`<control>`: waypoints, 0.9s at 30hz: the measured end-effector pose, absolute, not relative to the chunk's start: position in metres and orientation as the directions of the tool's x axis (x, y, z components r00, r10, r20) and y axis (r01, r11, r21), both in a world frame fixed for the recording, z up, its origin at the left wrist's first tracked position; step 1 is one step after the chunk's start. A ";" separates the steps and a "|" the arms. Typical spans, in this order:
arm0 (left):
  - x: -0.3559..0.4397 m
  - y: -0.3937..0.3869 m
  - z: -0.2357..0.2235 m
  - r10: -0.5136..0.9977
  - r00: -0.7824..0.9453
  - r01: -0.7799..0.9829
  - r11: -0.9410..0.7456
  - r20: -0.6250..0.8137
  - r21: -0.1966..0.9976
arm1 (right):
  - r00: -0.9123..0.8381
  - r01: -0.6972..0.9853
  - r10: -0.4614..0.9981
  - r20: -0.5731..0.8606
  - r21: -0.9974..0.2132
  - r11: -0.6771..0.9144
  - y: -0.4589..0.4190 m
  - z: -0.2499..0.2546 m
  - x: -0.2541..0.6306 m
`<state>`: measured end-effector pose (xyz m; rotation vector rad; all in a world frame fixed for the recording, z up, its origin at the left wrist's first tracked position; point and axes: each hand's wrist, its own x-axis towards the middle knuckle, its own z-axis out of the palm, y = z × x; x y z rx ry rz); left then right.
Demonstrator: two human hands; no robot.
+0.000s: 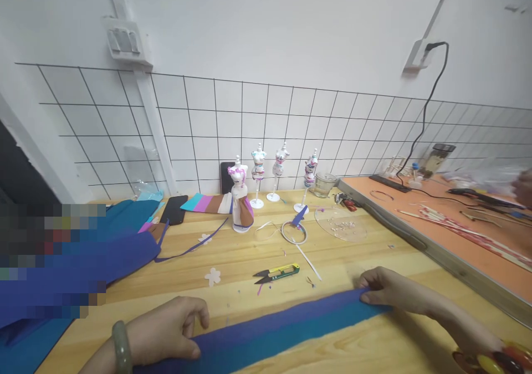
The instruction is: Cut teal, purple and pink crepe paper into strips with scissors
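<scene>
A two-tone fabric strip (pixel 266 338), purple along the far side and teal along the near side, stretches across the wooden table in front of me. At its right end, my right hand (pixel 384 290) pinches the purple edge between thumb and fingers. My left hand (pixel 166 329), wearing a green bangle, rests over the left end. Its thumb touches the cloth, and a gap shows between thumb and curled index finger. Just beyond the strip lie yellow-and-green thread snips (pixel 277 273), with small scraps around them. A white flower cutout (pixel 213 276) lies left of the snips.
Small white mannequins (pixel 258 166) stand at the back; one wears a fabric skirt (pixel 243 212). Blue and teal cloth (pixel 120 257) is heaped left, near a phone (pixel 174 210). A ring (pixel 294 232) and a clear bead dish (pixel 341 224) sit right of centre. An orange-topped table (pixel 419 208) adjoins.
</scene>
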<state>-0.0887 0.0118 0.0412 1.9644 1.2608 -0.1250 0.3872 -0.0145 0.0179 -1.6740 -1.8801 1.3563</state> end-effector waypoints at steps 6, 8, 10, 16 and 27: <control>-0.079 0.010 0.041 0.763 0.443 0.852 -0.195 -0.470 0.486 | -0.288 0.606 0.883 -0.370 -0.785 -0.132 -0.016 0.021 0.388; -0.076 0.009 0.042 0.770 0.426 0.865 -0.194 -0.474 0.462 | -0.282 0.600 0.886 -0.367 -0.788 -0.136 -0.016 0.021 0.388; -0.075 0.008 0.043 0.777 0.420 0.870 -0.198 -0.468 0.451 | -0.279 0.591 0.888 -0.365 -0.794 -0.141 -0.017 0.021 0.388; -0.076 0.010 0.037 0.777 0.435 0.856 -0.200 -0.455 0.477 | -0.279 0.570 0.888 -0.366 -0.807 -0.153 -0.018 0.026 0.387; -0.087 0.021 0.010 0.787 0.445 0.859 -0.240 -0.427 0.453 | -0.205 0.557 0.921 -0.332 -0.813 -0.169 -0.018 0.027 0.392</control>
